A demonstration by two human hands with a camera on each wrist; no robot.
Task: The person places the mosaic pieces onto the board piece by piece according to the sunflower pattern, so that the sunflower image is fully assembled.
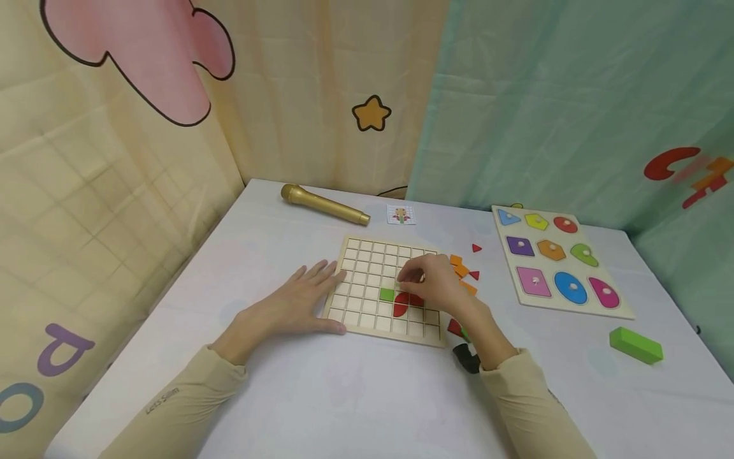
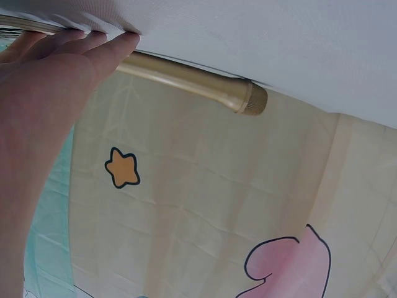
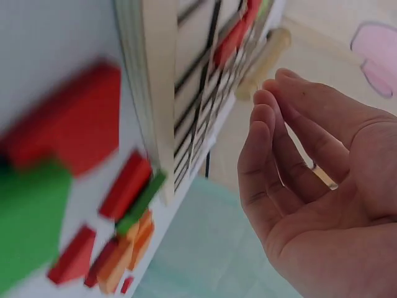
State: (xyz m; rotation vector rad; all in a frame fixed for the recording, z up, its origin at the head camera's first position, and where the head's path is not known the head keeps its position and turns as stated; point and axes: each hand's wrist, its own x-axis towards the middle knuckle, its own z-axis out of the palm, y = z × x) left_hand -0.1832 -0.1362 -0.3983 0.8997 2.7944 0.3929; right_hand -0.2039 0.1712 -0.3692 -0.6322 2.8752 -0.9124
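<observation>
A wooden grid board (image 1: 367, 331) lies on the table. My left hand (image 1: 301, 299) is spread beside its left side, with fingertips and thumb on the frame's edge. On the grid sit a green square tile (image 1: 387, 294) and red curved pieces (image 1: 401, 306), partly under my right hand (image 1: 432, 280). That hand hovers over the right half of the board, fingers curled and thumb tip meeting the fingertips. In the right wrist view the right hand (image 3: 310, 155) shows no piece plainly between its fingertips; anything small there is hidden.
Loose orange pieces (image 1: 460, 270), red triangles (image 1: 476, 248) and a black piece (image 1: 466, 358) lie right of the board. Behind it are a gold microphone (image 1: 327, 205) and a picture card (image 1: 401, 215). Farther right are a shape puzzle (image 1: 539, 309) and green block (image 1: 636, 345).
</observation>
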